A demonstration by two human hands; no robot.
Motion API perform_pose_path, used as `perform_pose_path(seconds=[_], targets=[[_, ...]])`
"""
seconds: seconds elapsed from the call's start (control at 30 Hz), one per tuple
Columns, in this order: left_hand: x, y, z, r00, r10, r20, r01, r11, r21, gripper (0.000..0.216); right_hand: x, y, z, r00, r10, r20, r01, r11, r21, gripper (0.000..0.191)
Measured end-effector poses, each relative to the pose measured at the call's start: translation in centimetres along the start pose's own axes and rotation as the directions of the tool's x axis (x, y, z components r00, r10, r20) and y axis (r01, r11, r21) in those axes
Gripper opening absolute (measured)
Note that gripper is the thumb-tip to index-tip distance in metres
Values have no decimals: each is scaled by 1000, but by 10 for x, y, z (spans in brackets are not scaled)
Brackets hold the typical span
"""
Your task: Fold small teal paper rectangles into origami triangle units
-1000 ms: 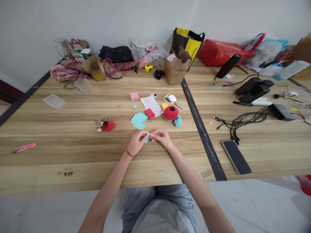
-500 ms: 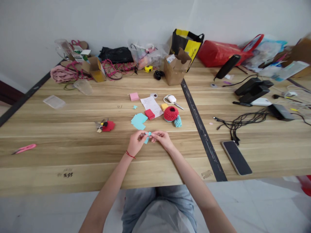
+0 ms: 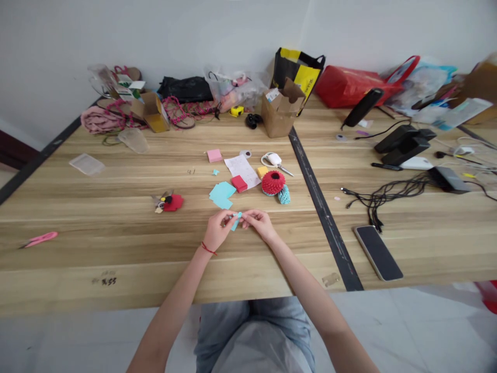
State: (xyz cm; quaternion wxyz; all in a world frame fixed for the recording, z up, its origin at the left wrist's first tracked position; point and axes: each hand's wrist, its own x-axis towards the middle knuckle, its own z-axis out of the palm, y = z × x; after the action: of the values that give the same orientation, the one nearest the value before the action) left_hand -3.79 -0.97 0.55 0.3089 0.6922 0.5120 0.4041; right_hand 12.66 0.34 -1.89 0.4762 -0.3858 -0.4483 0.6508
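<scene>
a pale wall (image 3: 155, 36) rises behind a wooden table (image 3: 135, 246). over it the left hand (image 3: 218, 228) and right hand (image 3: 260, 224) meet, fingers bent, tips pinched together on one small blue paper (image 3: 235, 224), on the near side of some loose blue sheets (image 3: 222, 195). at the back, a black-and-yellow bag (image 3: 305, 75) stands behind a brown box (image 3: 278, 118), the box's contents hidden.

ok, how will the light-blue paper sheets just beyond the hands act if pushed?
The light-blue paper sheets would probably slide apart, since their edges lie misaligned. They look thin, so likely light and apt to bend. Tipping seems unlikely: they lie flat on the table.
</scene>
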Motion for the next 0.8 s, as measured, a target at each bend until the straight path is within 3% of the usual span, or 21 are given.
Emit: perform_pose_path(seconds=[0.37, 0.8], targets=[[0, -2, 1, 997, -70, -24, 70, 997, 9, 18, -3, -4, 5, 995, -87, -42, 81, 989, -120, 28], [-1, -3, 1, 999, 21, -34, -19, 998, 60, 16, -2, -5, 5, 994, -101, -37, 96, 989, -115, 28]])
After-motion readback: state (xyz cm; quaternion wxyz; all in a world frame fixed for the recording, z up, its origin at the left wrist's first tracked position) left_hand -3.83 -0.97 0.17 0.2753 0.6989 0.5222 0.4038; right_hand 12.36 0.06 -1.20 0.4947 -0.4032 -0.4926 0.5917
